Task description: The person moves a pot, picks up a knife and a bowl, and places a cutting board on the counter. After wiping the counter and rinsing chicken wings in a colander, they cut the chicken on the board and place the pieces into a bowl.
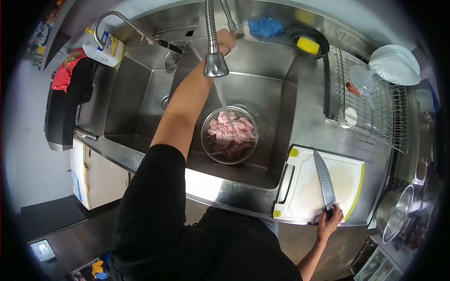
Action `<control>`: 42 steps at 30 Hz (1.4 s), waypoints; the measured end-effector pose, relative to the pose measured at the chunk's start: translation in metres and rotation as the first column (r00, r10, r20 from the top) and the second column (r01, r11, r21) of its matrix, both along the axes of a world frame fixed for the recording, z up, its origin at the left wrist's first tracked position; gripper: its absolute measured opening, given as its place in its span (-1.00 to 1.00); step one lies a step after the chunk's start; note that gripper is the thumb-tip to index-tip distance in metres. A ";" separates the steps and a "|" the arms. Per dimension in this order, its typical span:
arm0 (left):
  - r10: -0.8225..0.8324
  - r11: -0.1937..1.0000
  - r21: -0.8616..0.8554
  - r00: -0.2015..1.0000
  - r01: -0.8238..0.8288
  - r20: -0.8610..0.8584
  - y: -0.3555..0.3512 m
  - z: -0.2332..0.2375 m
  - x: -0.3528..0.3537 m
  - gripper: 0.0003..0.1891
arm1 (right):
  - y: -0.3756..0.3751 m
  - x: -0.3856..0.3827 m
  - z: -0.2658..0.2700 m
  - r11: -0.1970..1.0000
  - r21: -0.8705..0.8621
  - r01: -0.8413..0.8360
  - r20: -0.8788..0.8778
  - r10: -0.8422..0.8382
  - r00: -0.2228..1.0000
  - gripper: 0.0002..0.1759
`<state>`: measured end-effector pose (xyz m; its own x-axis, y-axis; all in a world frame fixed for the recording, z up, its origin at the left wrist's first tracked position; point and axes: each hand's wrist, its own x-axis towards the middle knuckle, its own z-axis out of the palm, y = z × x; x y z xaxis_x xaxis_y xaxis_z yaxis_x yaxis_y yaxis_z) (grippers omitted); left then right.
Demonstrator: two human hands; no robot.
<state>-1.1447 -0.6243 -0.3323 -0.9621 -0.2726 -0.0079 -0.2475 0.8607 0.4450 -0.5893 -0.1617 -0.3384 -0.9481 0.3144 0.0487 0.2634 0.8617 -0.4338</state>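
Observation:
My left hand (226, 42) is raised at the back of the sink, closed around something behind the hanging spray faucet (216, 64), probably the tap's base; its grip is partly hidden. Water runs from the faucet onto pieces of raw pink meat (230, 131) in a round strainer (204, 143), which sits in the right basin (262, 93). At the lower right, my right hand (330, 222) grips the dark handle of a large knife (324, 178). The blade lies over the white cutting board (304, 187), pointing away from me.
A wire dish rack (370, 119) with white plates (394, 64) stands at the right. Behind the sink are a blue cloth (266, 27) and a black pan (297, 33) holding a yellow sponge (308, 45). A white jug (104, 49) stands back left, beside a second faucet (123, 18).

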 end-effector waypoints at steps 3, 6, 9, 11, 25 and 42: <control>-0.280 0.927 -0.336 0.906 0.168 -0.318 0.007 0.010 -0.001 -0.70 | -0.001 0.001 -0.001 1.000 0.016 0.011 0.017 -0.011 1.000 -0.47; -0.338 0.926 -0.035 0.784 0.377 -0.521 0.004 0.002 0.000 -0.73 | -0.001 -0.001 -0.001 1.000 0.020 0.013 -0.017 -0.013 1.000 -0.47; -0.132 0.843 0.344 0.778 0.414 -0.614 0.012 -0.024 0.068 -0.71 | 0.000 -0.001 -0.002 0.997 0.077 -0.009 -0.014 0.010 1.000 -0.47; -0.222 0.940 0.123 0.843 0.319 -0.490 -0.006 -0.096 0.118 -0.74 | 0.001 0.000 -0.003 1.000 0.026 0.007 -0.022 -0.006 1.000 -0.47; -0.470 0.795 -0.098 0.711 0.598 0.524 -0.039 -0.207 0.318 -0.62 | -0.001 -0.004 0.002 0.998 0.034 0.051 -0.014 -0.050 0.999 -0.50; -0.689 0.652 0.037 0.572 0.757 0.444 0.012 -0.004 0.321 -0.72 | -0.006 -0.013 0.008 0.993 0.060 0.101 0.020 -0.103 0.995 -0.62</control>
